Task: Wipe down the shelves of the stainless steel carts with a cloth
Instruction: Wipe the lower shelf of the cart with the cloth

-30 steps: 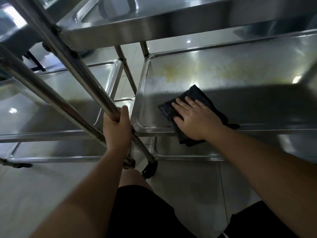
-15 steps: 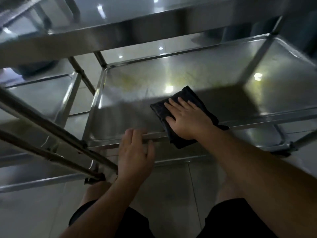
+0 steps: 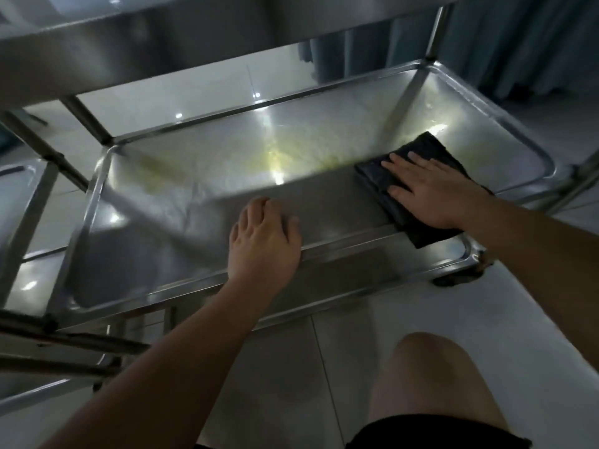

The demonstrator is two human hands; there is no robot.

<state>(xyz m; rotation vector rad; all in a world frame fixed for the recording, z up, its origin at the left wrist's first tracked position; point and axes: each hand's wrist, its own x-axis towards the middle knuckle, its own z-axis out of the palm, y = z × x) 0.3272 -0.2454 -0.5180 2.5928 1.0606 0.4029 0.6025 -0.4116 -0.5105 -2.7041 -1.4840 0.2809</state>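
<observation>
The middle shelf (image 3: 181, 202) of a stainless steel cart lies in front of me, with yellowish smears near its centre. A folded black cloth (image 3: 431, 150) sits at the shelf's right end, partly over the front rim. My right hand (image 3: 424, 189) presses flat on the cloth with fingers spread. My left hand (image 3: 262, 241) rests over the shelf's front rim near the middle, fingers reaching onto the shelf surface. It holds nothing.
The cart's top shelf (image 3: 162, 50) overhangs at the top. A lower shelf (image 3: 356, 280) shows beneath the front rim. A second steel cart (image 3: 19, 202) stands at left with slanted bars (image 3: 64, 345). A caster (image 3: 466, 273) and curtain (image 3: 518, 43) are at right. My knee (image 3: 437, 374) is below.
My right hand has slid the cloth from the shelf's middle to its right end. My left hand left the slanted bar one second ago and now rests on the shelf's front rim.
</observation>
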